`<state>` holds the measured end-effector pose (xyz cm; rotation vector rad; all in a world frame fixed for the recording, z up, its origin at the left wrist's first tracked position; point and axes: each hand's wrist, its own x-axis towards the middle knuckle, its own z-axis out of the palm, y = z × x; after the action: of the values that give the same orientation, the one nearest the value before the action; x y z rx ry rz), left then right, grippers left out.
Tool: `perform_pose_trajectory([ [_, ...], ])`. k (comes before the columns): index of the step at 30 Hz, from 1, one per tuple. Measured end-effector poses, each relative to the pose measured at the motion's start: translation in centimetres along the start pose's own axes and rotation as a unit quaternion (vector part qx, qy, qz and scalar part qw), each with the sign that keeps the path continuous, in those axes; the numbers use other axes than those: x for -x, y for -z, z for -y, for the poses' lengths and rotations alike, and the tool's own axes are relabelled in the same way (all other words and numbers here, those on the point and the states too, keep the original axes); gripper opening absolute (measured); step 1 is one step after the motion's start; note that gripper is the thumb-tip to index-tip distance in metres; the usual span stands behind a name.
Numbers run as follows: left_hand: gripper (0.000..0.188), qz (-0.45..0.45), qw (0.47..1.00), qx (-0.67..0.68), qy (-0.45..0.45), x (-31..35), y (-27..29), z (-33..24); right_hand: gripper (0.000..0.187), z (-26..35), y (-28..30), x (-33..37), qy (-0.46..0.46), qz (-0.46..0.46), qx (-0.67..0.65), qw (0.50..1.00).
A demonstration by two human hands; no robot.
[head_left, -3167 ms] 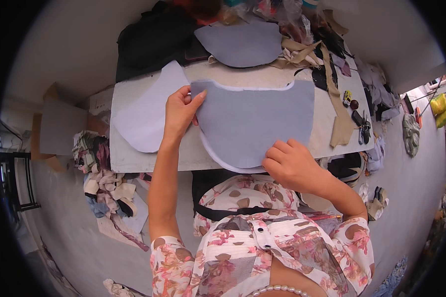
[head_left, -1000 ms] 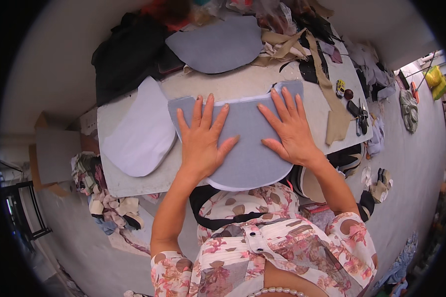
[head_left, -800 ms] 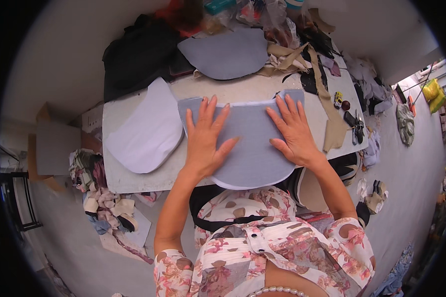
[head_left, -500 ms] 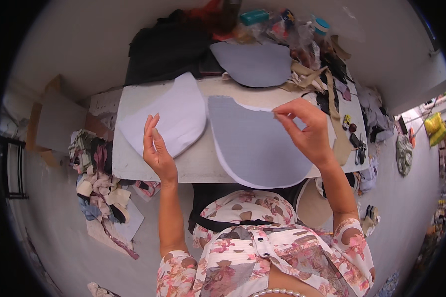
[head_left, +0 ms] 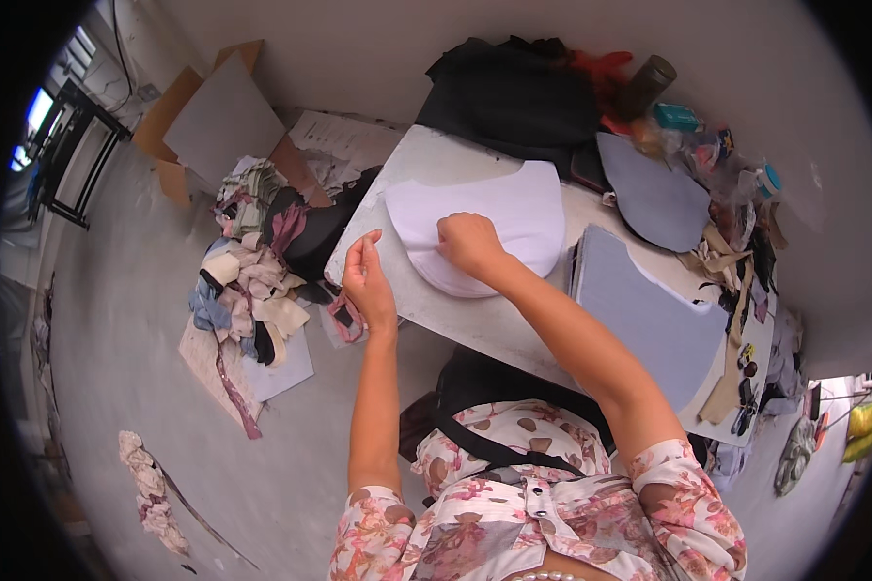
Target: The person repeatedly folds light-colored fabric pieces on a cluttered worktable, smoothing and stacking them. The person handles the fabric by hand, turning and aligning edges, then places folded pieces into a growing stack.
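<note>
A white rounded panel (head_left: 523,208), apparently fabric, lies on the left half of the white table (head_left: 533,334), with creases in its surface. Over its middle is my right hand (head_left: 470,244), closed in a fist; its fingertips are hidden, so what it grips, if anything, does not show. My left hand (head_left: 368,286) is raised by the table's left edge, apart from the panel. Its fingers are drawn in toward the thumb, with anything between them too small to make out. Beside my right forearm rests a stack of grey panels (head_left: 639,310) with white edges.
Behind the panels lie black cloth (head_left: 513,97) and another grey panel (head_left: 654,189). Scraps, bags and a teal box (head_left: 676,117) crowd the table's far right. A fabric scrap heap (head_left: 252,281) and a cardboard box (head_left: 223,121) stand on the left.
The view has turned left. My right hand has gone from the grey panel's upper edge to over the white panel. My left hand has moved off the white panel and its fingers have closed.
</note>
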<state>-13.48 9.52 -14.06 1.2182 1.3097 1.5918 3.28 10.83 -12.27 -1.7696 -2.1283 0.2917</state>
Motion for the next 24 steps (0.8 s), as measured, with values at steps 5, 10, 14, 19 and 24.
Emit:
perform_pose_trajectory([
  [5, 0.031, 0.018, 0.996, -0.083, -0.037, -1.0, -0.6, 1.0, 0.010, -0.2, 1.0, -0.1, -0.003, 0.057, -0.063, 0.996],
  [10, 0.043, 0.111, 0.913, -0.362, -0.150, -0.9, -2.2, 2.3, 0.012, -1.3, 1.0, -0.2, -0.003, 0.032, -0.067, 0.997],
  [14, 0.054, 0.134, 0.860, -0.460, -0.177, -0.7, -1.7, 4.7, 0.017, -4.3, 5.3, -0.8, -0.129, 0.026, -0.346, 0.929],
  [19, 0.055, 0.136, 0.840, -0.493, -0.183, -0.9, -2.3, 5.3, 0.022, -11.4, 15.5, 2.0, -0.128, -0.131, -0.630, 0.755],
  [24, 0.054, 0.136, 0.835, -0.503, -0.177, -1.5, -1.9, 7.0, 0.026, -14.8, 23.3, 7.9, -0.008, -0.241, -0.639, 0.730],
])
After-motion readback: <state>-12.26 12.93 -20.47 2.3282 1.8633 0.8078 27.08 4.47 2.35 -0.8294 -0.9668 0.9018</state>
